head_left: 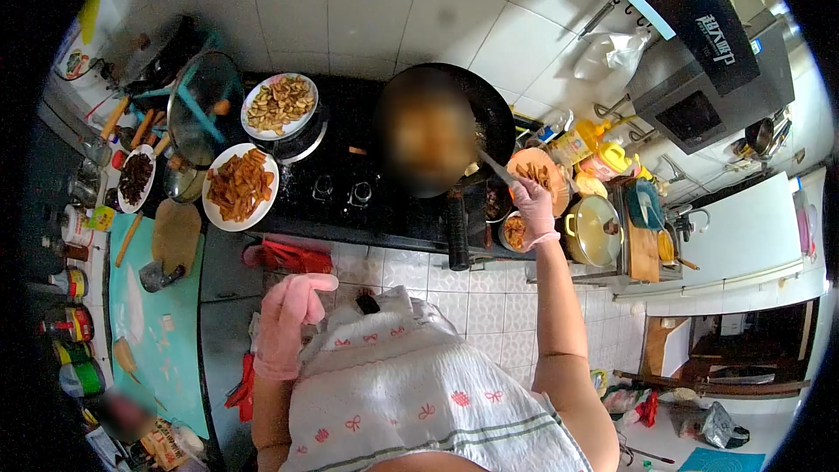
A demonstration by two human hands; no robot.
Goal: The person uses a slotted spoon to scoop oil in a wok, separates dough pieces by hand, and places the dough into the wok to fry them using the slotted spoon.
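My right hand (535, 210), in a clear glove, is closed on the handle of a spatula (498, 168) that reaches into a dark wok (491, 105). A blurred patch hides the wok's middle and most of its contents. The wok's black handle (458, 232) points toward me. Also gloved, my left hand (293, 315) hangs in front of the apron with its fingers bent; whether it holds anything cannot be made out. Left of the wok are a plate of browned strips (240, 188) and a plate of pale browned pieces (280, 105).
A glass lid (205, 109) leans at the left, above a teal board (153, 323) with a cleaver-like tool. Bottles (585, 142), bowls and a lidded yellow pot (594, 230) stand right of the wok. The range hood (699, 79) juts out at upper right.
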